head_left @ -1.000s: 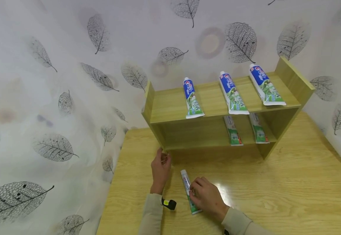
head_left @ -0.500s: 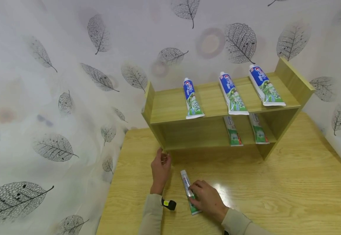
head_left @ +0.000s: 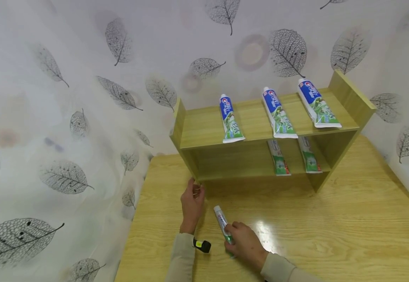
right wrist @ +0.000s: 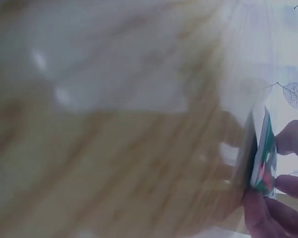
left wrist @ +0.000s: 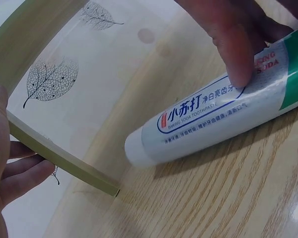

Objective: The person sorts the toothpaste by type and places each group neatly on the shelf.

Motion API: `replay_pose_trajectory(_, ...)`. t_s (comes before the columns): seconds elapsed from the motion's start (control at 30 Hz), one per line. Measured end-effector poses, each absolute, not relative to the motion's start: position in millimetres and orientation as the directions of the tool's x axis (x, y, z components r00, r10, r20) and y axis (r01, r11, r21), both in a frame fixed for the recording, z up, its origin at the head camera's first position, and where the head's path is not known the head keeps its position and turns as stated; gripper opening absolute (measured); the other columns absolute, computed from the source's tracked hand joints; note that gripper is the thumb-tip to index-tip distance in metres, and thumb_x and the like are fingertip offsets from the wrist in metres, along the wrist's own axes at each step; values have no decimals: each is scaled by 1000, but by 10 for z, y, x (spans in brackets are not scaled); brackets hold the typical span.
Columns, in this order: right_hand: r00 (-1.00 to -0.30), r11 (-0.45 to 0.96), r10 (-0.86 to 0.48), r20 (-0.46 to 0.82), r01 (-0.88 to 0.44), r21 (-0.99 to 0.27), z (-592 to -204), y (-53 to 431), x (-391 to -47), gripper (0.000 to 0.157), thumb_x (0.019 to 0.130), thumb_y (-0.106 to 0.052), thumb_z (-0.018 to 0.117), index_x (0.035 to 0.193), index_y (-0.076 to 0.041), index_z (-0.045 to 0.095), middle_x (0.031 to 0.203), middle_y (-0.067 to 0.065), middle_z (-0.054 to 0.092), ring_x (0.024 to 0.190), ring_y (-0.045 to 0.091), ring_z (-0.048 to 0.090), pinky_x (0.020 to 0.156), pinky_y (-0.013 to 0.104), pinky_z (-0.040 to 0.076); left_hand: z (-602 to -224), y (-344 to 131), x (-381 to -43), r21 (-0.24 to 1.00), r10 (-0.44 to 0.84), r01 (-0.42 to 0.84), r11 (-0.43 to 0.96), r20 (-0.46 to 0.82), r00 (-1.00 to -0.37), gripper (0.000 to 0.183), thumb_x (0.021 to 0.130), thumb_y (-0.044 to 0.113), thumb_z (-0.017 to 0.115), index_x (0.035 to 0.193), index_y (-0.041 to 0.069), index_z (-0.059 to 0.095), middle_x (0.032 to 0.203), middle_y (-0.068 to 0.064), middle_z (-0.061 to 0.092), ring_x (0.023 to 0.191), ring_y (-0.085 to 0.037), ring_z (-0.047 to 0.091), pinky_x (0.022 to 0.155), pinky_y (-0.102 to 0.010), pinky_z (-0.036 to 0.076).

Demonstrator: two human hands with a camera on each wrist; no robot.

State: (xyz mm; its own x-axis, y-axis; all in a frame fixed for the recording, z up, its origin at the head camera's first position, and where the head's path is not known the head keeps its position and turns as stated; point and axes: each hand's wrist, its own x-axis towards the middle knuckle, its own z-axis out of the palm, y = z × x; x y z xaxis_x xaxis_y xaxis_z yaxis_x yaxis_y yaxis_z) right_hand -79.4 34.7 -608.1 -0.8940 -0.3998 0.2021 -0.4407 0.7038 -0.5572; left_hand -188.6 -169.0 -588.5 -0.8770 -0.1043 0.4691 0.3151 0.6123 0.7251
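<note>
My right hand [head_left: 247,241] pinches a white and green toothpaste tube [head_left: 220,218] low over the table. The tube's white cap points toward the shelf; in the left wrist view, the label of the tube [left wrist: 203,111] reads baking soda toothpaste. Seen from the right wrist, the fingers hold the tube's flat green end [right wrist: 265,153]. My left hand [head_left: 192,203] holds the lower front corner of the wooden shelf [head_left: 187,160]. In the left wrist view, the thumb and fingers of the left hand [left wrist: 2,158] lie on either side of the shelf's side panel [left wrist: 64,161].
On the top board lie three blue and green toothpaste tubes [head_left: 279,113], spaced apart. Two white and green tubes [head_left: 278,158] lie on the right part of the lower board. The wooden table [head_left: 366,219] runs back to a leaf-patterned wall [head_left: 84,141].
My right hand has closed on the toothpaste tube and shifted it slightly left, its cap end tilting a little. The left hand stays at the shelf corner.
</note>
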Motion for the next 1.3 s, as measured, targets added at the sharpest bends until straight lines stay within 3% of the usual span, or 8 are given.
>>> replay_pose_trajectory(0.27, -880, 741, -435, 190, -470, -480, -6003, 338, -808, 27, 72, -11, 87, 88, -15, 66, 73, -7, 59, 65, 4, 45, 54, 19, 38, -5882, -1689, -1888, 727, -98, 333, 601, 480, -872, 34, 104, 6, 69, 136, -1, 64, 93, -14, 77, 81, -28, 79, 69, -36, 70)
replay_pose_trajectory(0.57, -865, 723, -454, 213, -497, -479, -6002, 397, -817, 27, 73, -11, 88, 94, -14, 71, 79, -5, 68, 67, 3, 50, 55, 19, 42, -5899, -1684, -1891, 730, -106, 321, 603, 472, -875, 32, 104, 6, 69, 135, -1, 64, 94, -14, 77, 81, -28, 79, 70, -36, 70)
replay_pose_trajectory(0.93, -788, 687, -483, 382, -611, -393, -5975, 501, -745, 26, 75, -14, 90, 99, -12, 82, 87, -3, 78, 71, 5, 63, 59, 16, 53, -5891, -1685, -1884, 729, -110, 326, 602, 481, -870, 31, 103, 6, 69, 133, -2, 65, 93, -14, 77, 80, -28, 79, 68, -36, 70)
replay_pose_trajectory(1.3, -699, 657, -429, 572, -676, -333, -5676, 592, -755, 31, 62, -14, 90, 92, -17, 83, 81, -9, 74, 68, -1, 56, 55, 10, 45, -5893, -1689, -1869, 731, -109, 327, 599, 479, -871, 33, 104, 6, 68, 135, -2, 64, 93, -13, 78, 80, -27, 79, 69, -34, 70)
